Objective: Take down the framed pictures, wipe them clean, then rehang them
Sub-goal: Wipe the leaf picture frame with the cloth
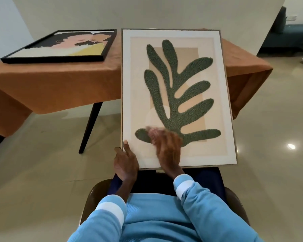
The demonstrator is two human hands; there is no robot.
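Observation:
A tall framed picture [175, 49] with a green leaf on beige lies tilted, its near edge on my lap and its far end on the table. My left hand [125, 162] grips its lower left corner, thumb on the front. My right hand [166, 147] presses a pink cloth [151, 132] against the lower part of the picture; hand and cloth are blurred. A second framed picture [59, 45] in a black frame, showing two faces, lies flat on the table at the left.
The table [73, 84] has an orange cloth hanging over its edges and a dark leg [90, 126] at the front. I sit on a brown chair [93, 198]. Glossy tiled floor lies all around. A dark sofa [285, 30] stands at the far right.

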